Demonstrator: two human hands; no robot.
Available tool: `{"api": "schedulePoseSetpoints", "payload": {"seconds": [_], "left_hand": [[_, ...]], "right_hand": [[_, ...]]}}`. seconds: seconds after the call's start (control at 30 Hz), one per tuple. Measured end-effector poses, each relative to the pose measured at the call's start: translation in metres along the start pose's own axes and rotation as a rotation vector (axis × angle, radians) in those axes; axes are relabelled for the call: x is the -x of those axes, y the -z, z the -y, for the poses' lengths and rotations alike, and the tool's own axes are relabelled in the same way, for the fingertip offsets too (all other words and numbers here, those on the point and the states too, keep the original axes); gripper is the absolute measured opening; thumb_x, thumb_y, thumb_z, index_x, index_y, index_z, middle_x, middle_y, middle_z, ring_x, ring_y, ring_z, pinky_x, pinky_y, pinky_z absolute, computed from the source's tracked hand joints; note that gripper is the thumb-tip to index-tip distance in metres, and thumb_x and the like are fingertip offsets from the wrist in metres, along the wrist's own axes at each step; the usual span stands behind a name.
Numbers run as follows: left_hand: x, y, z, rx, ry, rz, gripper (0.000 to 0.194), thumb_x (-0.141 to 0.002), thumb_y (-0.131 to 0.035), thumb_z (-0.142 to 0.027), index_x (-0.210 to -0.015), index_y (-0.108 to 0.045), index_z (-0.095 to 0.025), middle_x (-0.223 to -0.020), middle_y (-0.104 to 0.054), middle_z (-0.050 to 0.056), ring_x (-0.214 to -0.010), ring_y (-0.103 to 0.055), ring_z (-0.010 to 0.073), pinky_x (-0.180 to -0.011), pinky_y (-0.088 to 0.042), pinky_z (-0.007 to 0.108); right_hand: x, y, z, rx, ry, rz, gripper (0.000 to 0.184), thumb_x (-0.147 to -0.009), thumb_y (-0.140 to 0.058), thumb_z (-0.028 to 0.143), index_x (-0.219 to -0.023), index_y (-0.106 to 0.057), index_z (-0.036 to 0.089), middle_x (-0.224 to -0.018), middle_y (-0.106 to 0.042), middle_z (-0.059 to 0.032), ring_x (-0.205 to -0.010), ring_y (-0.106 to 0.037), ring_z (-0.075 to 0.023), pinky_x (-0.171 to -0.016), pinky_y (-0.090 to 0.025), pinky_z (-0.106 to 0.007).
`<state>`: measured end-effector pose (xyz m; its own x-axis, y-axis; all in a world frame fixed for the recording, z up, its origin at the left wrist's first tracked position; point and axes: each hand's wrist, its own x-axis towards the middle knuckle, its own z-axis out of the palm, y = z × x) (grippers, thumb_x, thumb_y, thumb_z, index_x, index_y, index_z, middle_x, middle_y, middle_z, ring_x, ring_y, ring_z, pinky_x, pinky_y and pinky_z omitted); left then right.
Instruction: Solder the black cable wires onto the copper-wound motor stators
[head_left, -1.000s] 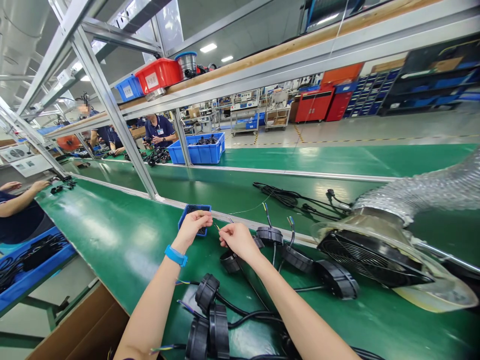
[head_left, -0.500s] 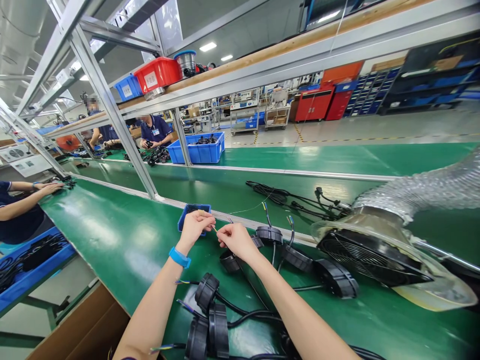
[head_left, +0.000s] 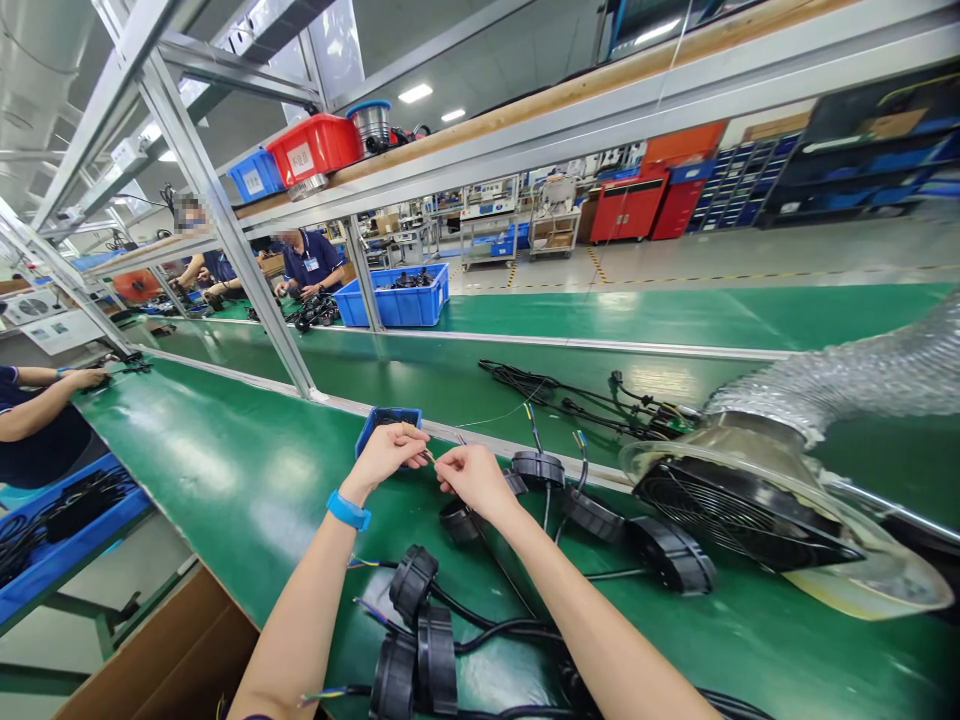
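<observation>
**Green tabletop, assembly line: thin wire pinched between two hands**

Green tabletop (head_left: 225,480) of a factory assembly line, shelving and workstations behind.

Item 1: left hand (head_left: 384,452), blue wristband (head_left: 349,510) at the wrist. Grip narrow, fingertips pinched on a thin wire (head_left: 427,456), which lies between the hands; its end is too small to read.

Item 2: right hand (head_left: 476,478), fingers curled close to the same wire. Whether this grip has hold of it, cannot tell. Both hands are raised just above the tabletop, apparently to keep fine work clear of the cables below.

Item 3: small blue tray (head_left: 388,430), just beyond the left hand, probably set there to keep small parts within reach.

Item 4: black round housings (head_left: 538,468) with coloured leads, spread apart, seemingly so the leads do not tangle.

Item 5: axial fan (head_left: 739,510) in a clear hood, joined to a foil duct (head_left: 847,375), likely placed to draw air off the work.

Beyond: blue crate (head_left: 390,298) of black parts, by a co-worker (head_left: 307,262).
</observation>
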<state>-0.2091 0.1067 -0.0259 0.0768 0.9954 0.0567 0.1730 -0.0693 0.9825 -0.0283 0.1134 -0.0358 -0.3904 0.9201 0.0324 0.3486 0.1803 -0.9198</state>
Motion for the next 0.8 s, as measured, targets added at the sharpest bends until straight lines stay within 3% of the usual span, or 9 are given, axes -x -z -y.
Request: {"api": "schedulePoseSetpoints", "payload": {"seconds": [0.8], "left_hand": [[0.0036,0.0036,-0.0041,-0.090,-0.046,0.064,0.036,-0.080,-0.072,-0.039,-0.100,-0.066,-0.010,-0.076,-0.072,0.008,-0.066,-0.069,0.0149,-0.065,-0.056,0.026]], "right_hand": [[-0.0005,-0.0001,-0.0001,0.004,0.012,0.006,0.018,-0.076,-0.056,0.012,-0.062,-0.068,0.015,-0.060,-0.070,-0.0031,-0.058,-0.070,-0.0161,-0.055,-0.049,-0.020]]}}
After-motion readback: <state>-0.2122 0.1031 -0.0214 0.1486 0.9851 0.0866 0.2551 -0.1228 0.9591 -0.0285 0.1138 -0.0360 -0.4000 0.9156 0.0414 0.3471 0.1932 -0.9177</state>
